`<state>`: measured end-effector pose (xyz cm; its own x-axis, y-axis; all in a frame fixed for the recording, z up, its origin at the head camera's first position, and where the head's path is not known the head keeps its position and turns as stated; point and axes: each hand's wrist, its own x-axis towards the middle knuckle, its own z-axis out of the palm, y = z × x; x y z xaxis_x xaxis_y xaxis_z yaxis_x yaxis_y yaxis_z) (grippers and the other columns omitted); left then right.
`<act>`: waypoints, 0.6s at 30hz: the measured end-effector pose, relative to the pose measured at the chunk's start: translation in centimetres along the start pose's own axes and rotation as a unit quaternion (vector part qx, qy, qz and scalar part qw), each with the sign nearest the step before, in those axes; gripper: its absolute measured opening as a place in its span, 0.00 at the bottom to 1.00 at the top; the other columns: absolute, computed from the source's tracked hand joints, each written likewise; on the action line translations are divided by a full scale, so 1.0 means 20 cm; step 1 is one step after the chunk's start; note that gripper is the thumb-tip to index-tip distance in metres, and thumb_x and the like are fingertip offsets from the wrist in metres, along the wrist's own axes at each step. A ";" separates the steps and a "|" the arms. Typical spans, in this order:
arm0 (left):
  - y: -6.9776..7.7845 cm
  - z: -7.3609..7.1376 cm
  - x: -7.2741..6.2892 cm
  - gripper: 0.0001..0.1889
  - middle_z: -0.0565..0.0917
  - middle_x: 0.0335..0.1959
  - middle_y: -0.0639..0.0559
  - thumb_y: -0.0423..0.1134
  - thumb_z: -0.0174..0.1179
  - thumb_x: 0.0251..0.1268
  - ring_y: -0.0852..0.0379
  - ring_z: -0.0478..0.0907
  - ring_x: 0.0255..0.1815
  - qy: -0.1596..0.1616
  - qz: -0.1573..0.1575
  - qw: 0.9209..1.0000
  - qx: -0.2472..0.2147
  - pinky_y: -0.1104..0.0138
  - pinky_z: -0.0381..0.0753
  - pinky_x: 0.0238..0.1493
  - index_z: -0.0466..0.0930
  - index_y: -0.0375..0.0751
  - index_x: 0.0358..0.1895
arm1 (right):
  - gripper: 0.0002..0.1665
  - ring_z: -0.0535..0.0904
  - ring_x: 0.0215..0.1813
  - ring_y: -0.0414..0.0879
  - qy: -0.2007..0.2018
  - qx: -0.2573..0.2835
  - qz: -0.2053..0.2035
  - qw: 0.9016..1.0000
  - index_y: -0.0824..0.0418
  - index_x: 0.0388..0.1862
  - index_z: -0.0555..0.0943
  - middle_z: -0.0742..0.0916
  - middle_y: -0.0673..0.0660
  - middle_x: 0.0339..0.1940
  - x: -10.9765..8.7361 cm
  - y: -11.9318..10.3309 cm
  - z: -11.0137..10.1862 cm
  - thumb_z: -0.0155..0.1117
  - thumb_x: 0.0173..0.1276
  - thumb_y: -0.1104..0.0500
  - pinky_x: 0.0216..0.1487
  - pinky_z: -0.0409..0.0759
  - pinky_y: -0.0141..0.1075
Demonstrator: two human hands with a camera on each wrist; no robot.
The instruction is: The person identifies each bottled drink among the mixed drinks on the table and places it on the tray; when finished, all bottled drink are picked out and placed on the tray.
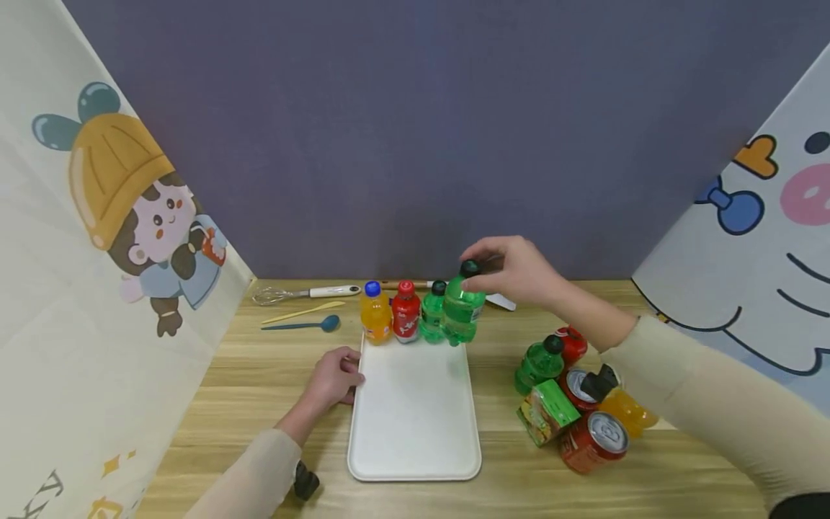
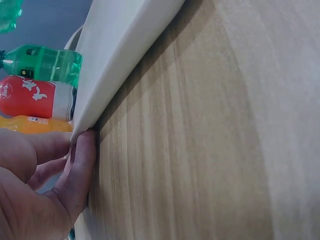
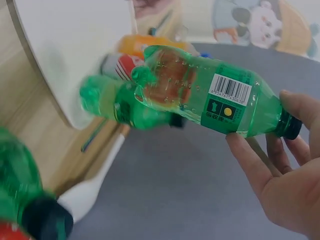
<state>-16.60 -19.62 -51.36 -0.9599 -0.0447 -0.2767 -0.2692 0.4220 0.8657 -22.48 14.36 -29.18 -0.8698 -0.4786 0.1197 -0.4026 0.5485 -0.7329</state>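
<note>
My right hand [image 1: 517,270] holds a green soda bottle [image 1: 461,311] by its neck, just under the black cap. The bottle hangs upright over the far right corner of a white tray [image 1: 415,418]; its barcode label faces the right wrist camera. Along the tray's far end stand an orange drink bottle [image 1: 376,317], a red bottle [image 1: 405,314] and another green bottle [image 1: 432,314], side by side. My left hand [image 1: 335,376] pinches the tray's left edge, with thumb and fingers [image 2: 82,165] at the rim.
Right of the tray cluster a green bottle [image 1: 540,366], a green box [image 1: 547,412], red cans [image 1: 594,441] and an orange bottle [image 1: 627,412]. A whisk [image 1: 308,293], a yellow stick [image 1: 303,312] and a blue spoon [image 1: 301,325] lie at the back left. A grey wall [image 1: 415,144] rises behind.
</note>
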 end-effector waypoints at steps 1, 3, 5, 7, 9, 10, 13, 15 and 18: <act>0.00 0.00 0.00 0.23 0.80 0.38 0.41 0.21 0.66 0.59 0.51 0.81 0.27 0.000 0.000 1.000 -0.001 0.58 0.90 0.21 0.79 0.32 0.59 | 0.22 0.87 0.53 0.52 -0.003 -0.002 -0.001 1.000 0.55 0.55 0.86 0.87 0.56 0.52 0.02 0.00 0.03 0.78 0.62 0.55 0.51 0.90 0.43; 0.00 0.00 0.00 0.23 0.80 0.38 0.40 0.21 0.66 0.59 0.51 0.81 0.27 -0.001 0.001 1.000 -0.001 0.58 0.90 0.21 0.78 0.32 0.59 | 0.21 0.87 0.51 0.50 -0.010 -0.008 0.000 1.000 0.54 0.53 0.86 0.88 0.54 0.50 0.06 -0.01 0.10 0.79 0.61 0.55 0.51 0.90 0.43; 0.00 0.00 0.00 0.23 0.80 0.37 0.41 0.21 0.66 0.59 0.51 0.80 0.26 0.000 0.000 1.000 -0.002 0.58 0.90 0.21 0.79 0.32 0.59 | 0.21 0.87 0.50 0.49 -0.018 -0.009 0.002 1.000 0.53 0.53 0.86 0.88 0.53 0.49 0.09 -0.01 0.16 0.79 0.61 0.55 0.50 0.90 0.43; -0.01 0.00 0.00 0.23 0.80 0.37 0.40 0.20 0.66 0.59 0.51 0.80 0.26 0.001 0.002 1.000 0.000 0.58 0.90 0.21 0.78 0.32 0.59 | 0.22 0.86 0.49 0.48 -0.025 -0.011 0.004 1.000 0.53 0.54 0.86 0.89 0.52 0.50 0.12 -0.01 0.23 0.79 0.60 0.55 0.50 0.89 0.42; -0.01 0.00 0.00 0.22 0.80 0.37 0.41 0.21 0.66 0.60 0.51 0.80 0.26 0.002 0.002 1.000 0.002 0.58 0.90 0.21 0.78 0.32 0.59 | 0.23 0.85 0.49 0.47 -0.030 -0.015 0.005 0.999 0.54 0.55 0.86 0.89 0.51 0.50 0.15 -0.02 0.29 0.80 0.60 0.55 0.50 0.89 0.41; -0.01 0.00 0.00 0.22 0.80 0.37 0.41 0.21 0.66 0.60 0.51 0.80 0.26 0.003 0.001 1.000 0.000 0.58 0.90 0.21 0.79 0.32 0.59 | 0.24 0.85 0.48 0.47 -0.032 -0.019 0.005 0.999 0.55 0.55 0.86 0.89 0.51 0.49 0.16 -0.02 0.32 0.80 0.60 0.55 0.50 0.89 0.41; -0.01 0.00 0.00 0.22 0.80 0.37 0.41 0.21 0.66 0.59 0.51 0.80 0.26 0.004 0.002 1.000 -0.005 0.58 0.90 0.21 0.79 0.32 0.58 | 0.24 0.84 0.47 0.46 -0.037 -0.030 0.004 0.999 0.54 0.55 0.87 0.89 0.50 0.49 0.19 -0.02 0.41 0.80 0.59 0.54 0.49 0.88 0.38; 0.00 0.00 0.00 0.22 0.80 0.37 0.41 0.21 0.66 0.59 0.51 0.80 0.26 0.004 0.004 1.000 -0.008 0.57 0.90 0.20 0.79 0.32 0.58 | 0.24 0.83 0.46 0.46 -0.042 -0.033 0.002 0.999 0.54 0.54 0.87 0.89 0.49 0.48 0.21 -0.02 0.46 0.80 0.59 0.54 0.48 0.88 0.37; 0.00 0.00 0.00 0.23 0.80 0.37 0.40 0.21 0.67 0.58 0.51 0.80 0.26 0.003 0.006 1.000 -0.008 0.57 0.90 0.20 0.78 0.31 0.58 | 0.23 0.83 0.45 0.44 -0.049 -0.034 -0.003 0.998 0.55 0.54 0.87 0.89 0.49 0.48 0.23 -0.02 0.54 0.80 0.59 0.54 0.47 0.88 0.35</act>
<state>-16.59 -19.63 -51.41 -0.9637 -0.0440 -0.2633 -0.2579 0.4082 0.8757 -23.27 4.45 -35.51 -0.8371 -0.5442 0.0559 -0.4289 0.5893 -0.6847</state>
